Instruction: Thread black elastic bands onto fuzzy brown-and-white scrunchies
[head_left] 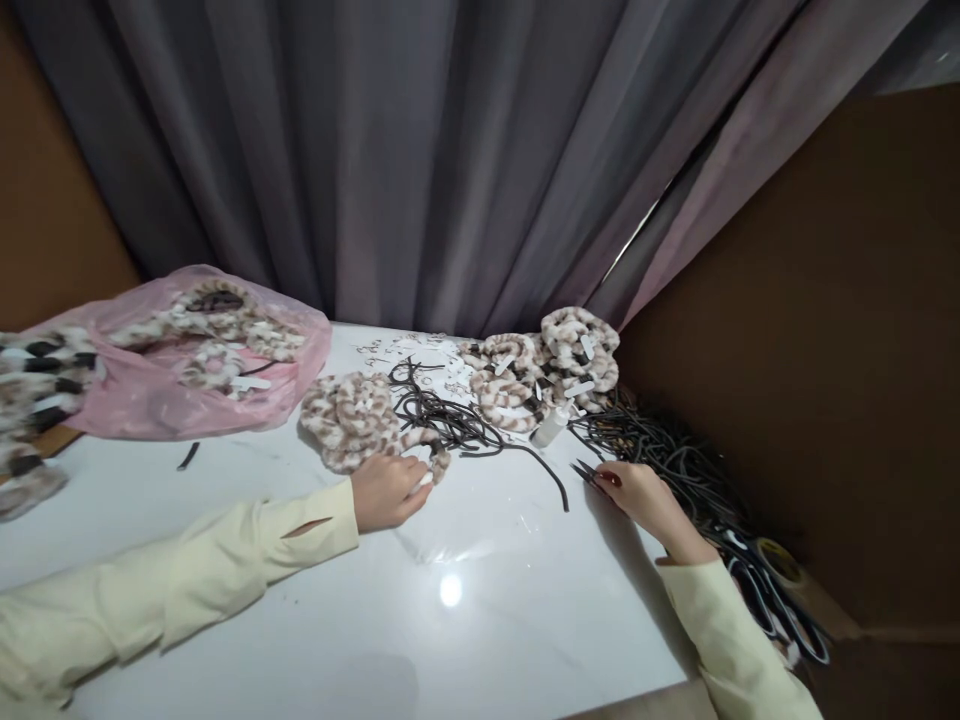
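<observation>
My left hand (388, 492) is closed around the end of a fluffy, brown-and-white fur strip (441, 464) with a white tag (420, 456) on it. That hand rests low over the table, beside a heap of similar fur strips (349, 415). On the right, my right hand (641, 495) grips a small dark two-pronged tool (583, 471), its points directed left; I cannot tell whether it is tweezers or snips. Between the hands lies a tangle of dark cords (450, 420), one long end reaching toward the tool. A small white bottle (551, 425) stands just beyond the tool.
A pink plastic bag (307, 375) with fur pieces sits at the left. More tagged fur rings (579, 345) are piled at the back, near small wiry bits (375, 350). Black cords (675, 455) crowd the right edge of the white table (300, 620). A grey curtain (390, 170) hangs behind.
</observation>
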